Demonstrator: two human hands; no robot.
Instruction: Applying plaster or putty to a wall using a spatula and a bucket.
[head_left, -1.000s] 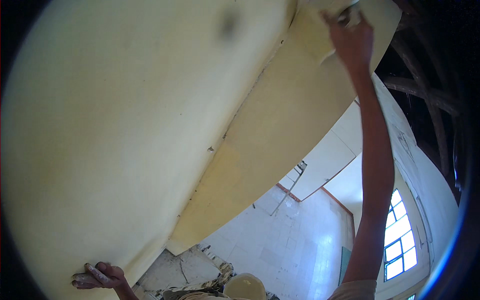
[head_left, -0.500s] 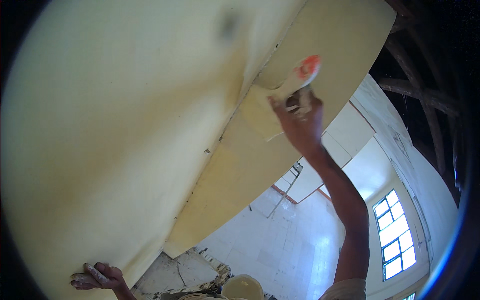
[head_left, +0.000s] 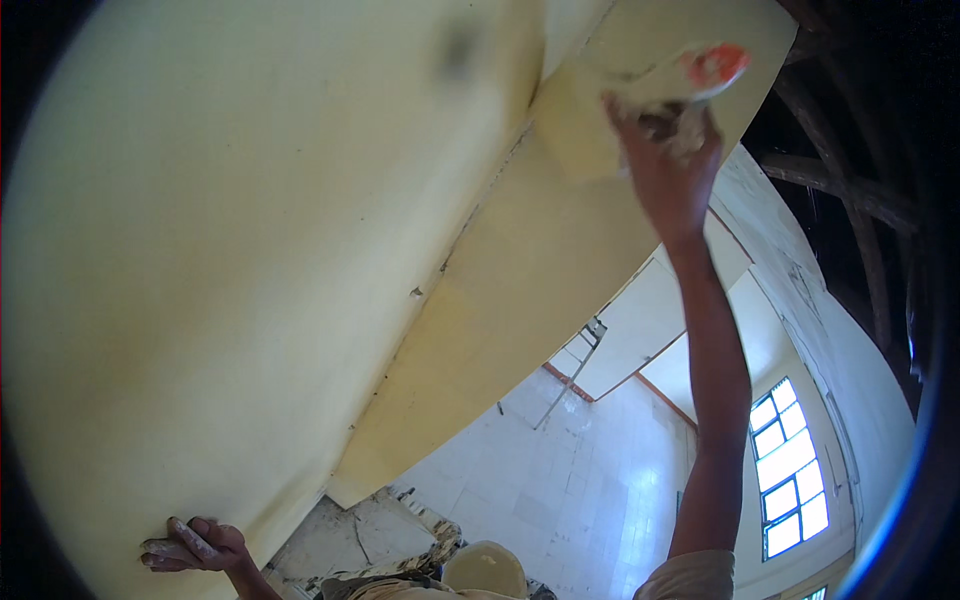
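My right hand [head_left: 670,175] is closed on a pale, blurred scraper-like tool [head_left: 714,68] with a red patch, high up against the yellowish board band [head_left: 470,330]. My left hand [head_left: 195,548], white smears on its fingers, rests low against the pale wall surface [head_left: 230,250], fingers extended and apart, holding nothing I can see. A rough cracked seam with small chips [head_left: 440,268] runs diagonally between that surface and the band.
Below are a tiled floor [head_left: 560,470], a pale bucket [head_left: 482,570] near my body and a metal ladder [head_left: 590,350] farther off. Dark roof beams [head_left: 840,180] show at upper right, a bright window [head_left: 788,465] at lower right.
My right hand and tool swept down-left from the top right, then moved back up and right. My left hand has stayed almost in place.
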